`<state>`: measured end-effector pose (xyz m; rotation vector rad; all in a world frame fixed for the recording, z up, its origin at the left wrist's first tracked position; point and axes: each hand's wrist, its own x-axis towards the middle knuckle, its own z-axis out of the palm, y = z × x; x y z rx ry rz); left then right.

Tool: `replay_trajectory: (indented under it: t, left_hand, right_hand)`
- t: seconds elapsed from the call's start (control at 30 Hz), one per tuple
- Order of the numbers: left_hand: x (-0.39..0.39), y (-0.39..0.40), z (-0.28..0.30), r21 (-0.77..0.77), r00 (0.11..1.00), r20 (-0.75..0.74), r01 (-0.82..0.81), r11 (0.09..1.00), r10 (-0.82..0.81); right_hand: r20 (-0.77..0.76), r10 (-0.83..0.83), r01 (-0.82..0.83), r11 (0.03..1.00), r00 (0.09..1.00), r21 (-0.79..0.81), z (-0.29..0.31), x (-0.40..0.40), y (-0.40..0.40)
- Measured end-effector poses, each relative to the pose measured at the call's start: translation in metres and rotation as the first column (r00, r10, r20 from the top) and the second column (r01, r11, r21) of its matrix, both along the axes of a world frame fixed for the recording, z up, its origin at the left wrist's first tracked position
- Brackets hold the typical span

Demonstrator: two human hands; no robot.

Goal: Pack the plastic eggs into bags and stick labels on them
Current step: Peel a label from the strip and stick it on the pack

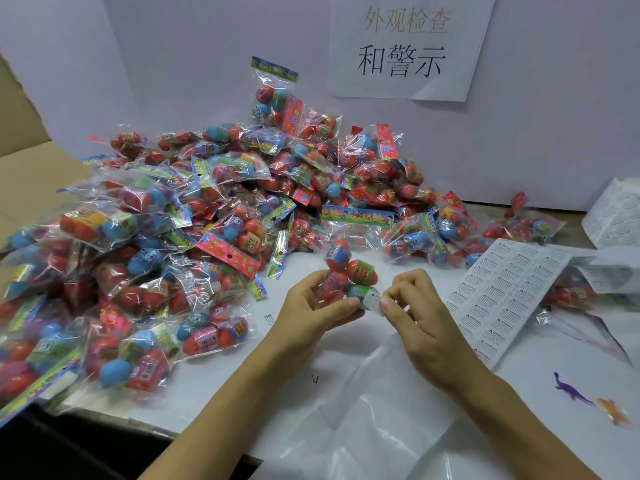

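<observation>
Clear plastic film [367, 420], crumpled, lies nearest on the white work surface [221, 386], between the two bare forearms.

Left hand [308, 311]: fingers curled round a clear bag of plastic eggs [343, 275], held up just above the surface; orange-red eggs with printed bands show through the bag.

Right hand [412, 310]: thumb and fingertips pinching a small white label [373, 301] against the bag's lower end, touching it beside the left thumb.

Label sheet [502, 299]: white, printed in rows of small warning labels, lying flat to the right of the hands. More printed sheets [613, 216] are stacked at the far right edge.

Pile of packed bags [194, 230]: many clear bags of red, blue and purple eggs with coloured header cards, heaped across the left and centre of the surface up to the back wall. One bag [272, 93] stands highest, leaning on the wall. A few bags [519, 225] lie apart at the right, near the sheets.

Toy dinosaurs: one purple [569, 391], one orange [613, 412], loose on the surface at lower right, side by side.

Cardboard box flap [24, 161]: brown, at the left edge behind the pile.

Back wall [536, 133]: pale partition, carrying a white paper sign [405, 46] with printed Chinese characters.
</observation>
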<state>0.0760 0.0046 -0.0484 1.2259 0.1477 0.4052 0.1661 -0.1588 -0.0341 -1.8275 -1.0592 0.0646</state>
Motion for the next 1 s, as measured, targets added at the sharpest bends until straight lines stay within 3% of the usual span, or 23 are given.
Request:
replay_trajectory:
  t: [0.23, 0.43, 1.0]
  left_hand:
    - [0.0013, -0.0044, 0.0001, 0.002, 0.996, -0.072, 0.046, 0.999, -0.045]
    - [0.0022, -0.0071, -0.0008, -0.021, 0.993, -0.090, 0.071, 0.997, -0.072]
    - [-0.0024, -0.0087, -0.0008, 0.140, 0.995, -0.093, 0.053, 0.989, -0.040]
  right_hand:
    - [0.181, -0.050, 0.055, 0.998, 0.982, -0.023, -0.0040, 0.0031, -0.0026]
    - [0.243, -0.036, 0.042, 0.999, 0.969, -0.019, -0.0037, 0.0063, -0.0041]
    - [0.260, -0.037, 0.050, 0.998, 0.965, -0.046, -0.0045, 0.0061, -0.0051]
